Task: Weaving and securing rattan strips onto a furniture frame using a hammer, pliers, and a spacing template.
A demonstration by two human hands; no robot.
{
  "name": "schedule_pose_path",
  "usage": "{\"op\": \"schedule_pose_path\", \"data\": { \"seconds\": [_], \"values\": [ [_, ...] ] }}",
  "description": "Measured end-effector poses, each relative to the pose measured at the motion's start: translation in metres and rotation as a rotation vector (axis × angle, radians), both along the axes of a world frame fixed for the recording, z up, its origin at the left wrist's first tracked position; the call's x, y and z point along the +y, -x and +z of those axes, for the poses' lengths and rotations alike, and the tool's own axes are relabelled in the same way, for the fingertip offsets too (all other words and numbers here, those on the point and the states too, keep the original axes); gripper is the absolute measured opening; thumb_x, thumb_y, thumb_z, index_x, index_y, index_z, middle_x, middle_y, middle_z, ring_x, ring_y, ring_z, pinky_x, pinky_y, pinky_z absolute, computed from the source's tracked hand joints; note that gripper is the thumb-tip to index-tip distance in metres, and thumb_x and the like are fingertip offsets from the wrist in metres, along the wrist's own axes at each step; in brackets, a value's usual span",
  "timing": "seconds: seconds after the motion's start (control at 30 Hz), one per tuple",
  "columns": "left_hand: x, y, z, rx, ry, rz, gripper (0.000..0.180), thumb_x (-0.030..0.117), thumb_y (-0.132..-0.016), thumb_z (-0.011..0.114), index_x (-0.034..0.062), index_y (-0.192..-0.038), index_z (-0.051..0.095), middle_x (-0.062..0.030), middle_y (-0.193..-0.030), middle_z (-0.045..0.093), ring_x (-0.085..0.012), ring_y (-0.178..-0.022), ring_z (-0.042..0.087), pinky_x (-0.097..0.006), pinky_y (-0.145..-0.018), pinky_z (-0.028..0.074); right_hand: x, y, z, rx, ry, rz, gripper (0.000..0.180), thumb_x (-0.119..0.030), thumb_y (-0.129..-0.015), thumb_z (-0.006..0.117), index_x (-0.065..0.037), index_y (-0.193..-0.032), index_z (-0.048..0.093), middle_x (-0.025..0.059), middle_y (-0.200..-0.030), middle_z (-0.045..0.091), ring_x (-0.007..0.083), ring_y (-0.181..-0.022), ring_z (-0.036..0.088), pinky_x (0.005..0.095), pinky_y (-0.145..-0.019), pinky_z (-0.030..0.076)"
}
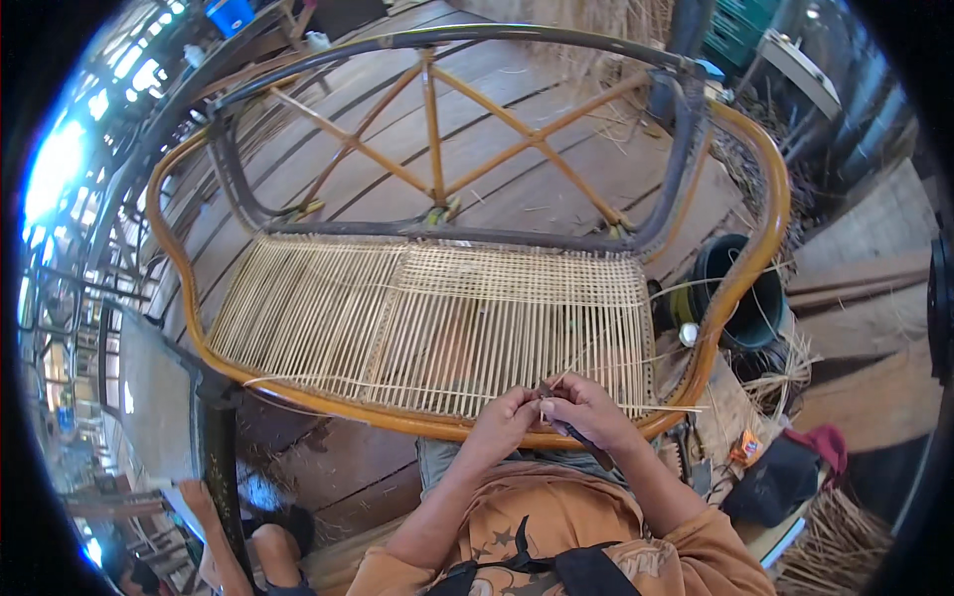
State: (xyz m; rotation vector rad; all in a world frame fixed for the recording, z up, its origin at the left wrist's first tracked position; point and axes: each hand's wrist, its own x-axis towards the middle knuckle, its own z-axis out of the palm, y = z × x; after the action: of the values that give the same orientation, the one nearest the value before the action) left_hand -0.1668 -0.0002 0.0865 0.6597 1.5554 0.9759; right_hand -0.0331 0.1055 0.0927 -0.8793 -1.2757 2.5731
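Rattan seat [427, 323] mostly woven across the chair frame [755, 228], right front corner left open, strip [666, 407] pinched there at the front rail between left hand [507, 417] and right hand [586, 409], both closed together, dark tool under right.

At the right of the frame we see a black bucket [747, 298] standing on the plank floor [537, 189], with loose straw-coloured strands [785, 372] spilling beside it. Lower right we find a dark cap with a red cloth [790, 467] and a small orange packet [745, 447] just beside it. At the top left we spot a blue container [231, 14]. At the lower left we see another person's bare legs [260, 546].
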Motion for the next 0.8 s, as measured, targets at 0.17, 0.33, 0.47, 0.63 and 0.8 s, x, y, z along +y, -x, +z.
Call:
{"op": "schedule_pose_path", "data": {
  "seconds": [0.17,0.33,0.47,0.63,0.8],
  "values": [
    [-0.007,-0.018,-0.014,-0.064,-0.121,0.174,0.018,0.015,-0.095,0.046,0.0005,-0.095,0.056,0.0018,-0.076,0.053,-0.0049,-0.068,0.046,-0.02,-0.061,0.04,-0.003,-0.002,0.003,-0.069,-0.162,0.068,0.025,-0.012,-0.087,0.06,-0.002,-0.106,0.049,-0.0001,-0.075,0.052,0.0056,-0.058,0.044,0.0201,-0.05,0.038],
    [-0.015,-0.003,-0.013,-0.25,-0.163,0.126,0.018,0.016,-0.095,0.048,0.0005,-0.099,0.056,0.004,-0.077,0.05,-0.0031,-0.069,0.043,-0.019,-0.062,0.038,0.004,-0.003,-0.001,-0.098,-0.122,0.136,0.022,-0.012,-0.087,0.06,-0.001,-0.103,0.05,-0.0005,-0.073,0.05,0.005,-0.057,0.042,0.0197,-0.048,0.036],
    [-0.027,0.028,-0.017,-0.218,-0.067,-0.02,0.019,0.018,-0.094,0.049,0.0006,-0.098,0.056,0.0065,-0.074,0.046,-0.0024,-0.064,0.039,-0.019,-0.057,0.035,0.023,-0.002,0.024,-0.209,-0.148,0.071,0.017,-0.01,-0.086,0.058,-0.002,-0.099,0.051,0.0,-0.07,0.05,0.006,-0.055,0.046,0.0195,-0.048,0.038],
    [-0.053,0.055,-0.026,-0.256,-0.017,-0.129,0.025,0.02,-0.093,0.05,-0.0019,-0.102,0.054,0.0041,-0.074,0.047,-0.0041,-0.065,0.041,-0.02,-0.058,0.035,0.072,-0.03,0.03,-0.231,-0.296,-0.198,0.013,-0.013,-0.085,0.058,-0.003,-0.091,0.052,-0.001,-0.066,0.048,0.0066,-0.048,0.045,0.0195,-0.043,0.037],
    [-0.042,0.038,0.036,0.408,-0.24,-0.285,0.038,0.025,-0.092,0.049,-0.0055,-0.115,0.049,-0.0165,-0.098,0.059,-0.0262,-0.091,0.058,-0.035,-0.079,0.045,0.037,-0.019,0.043,-0.275,-0.447,-0.012,0.013,-0.013,-0.087,0.057,-0.003,-0.092,0.05,-0.0018,-0.065,0.048,0.0059,-0.05,0.045,0.0199,-0.044,0.037]
  ]
}}
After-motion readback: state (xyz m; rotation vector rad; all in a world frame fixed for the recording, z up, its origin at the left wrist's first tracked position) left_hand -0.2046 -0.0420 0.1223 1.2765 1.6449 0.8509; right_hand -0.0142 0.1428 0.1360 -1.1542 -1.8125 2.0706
